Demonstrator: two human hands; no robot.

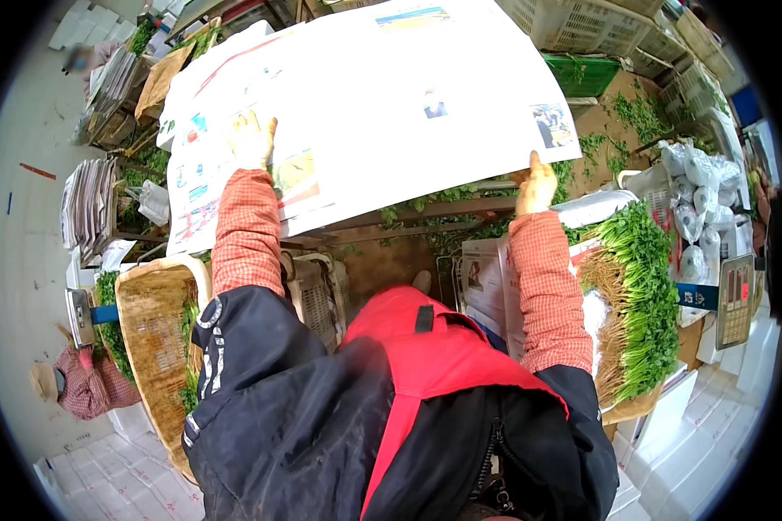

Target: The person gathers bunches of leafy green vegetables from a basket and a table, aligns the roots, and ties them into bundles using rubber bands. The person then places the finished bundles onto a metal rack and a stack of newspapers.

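Observation:
A large newspaper sheet (365, 117) with printed pictures spreads in front of me, its middle washed out by glare. My left hand (253, 138) rests on its left part with the fingers apart. At the near right corner, my right hand (535, 185) pinches the sheet's edge between thumb and fingers. Green leafy stalks (430, 197) peek out beneath the near edge, by a table frame. To the right of my right forearm lie rows of leafy greens with brown roots (638, 306).
A stained plastic basket (153, 306) stands at left, below a stack of newspapers (90, 202). Digital scales (735, 301) and rolls of plastic bags (697, 182) are at right. Beyond sits a green crate (580, 75). Another person (91, 384) is at lower left.

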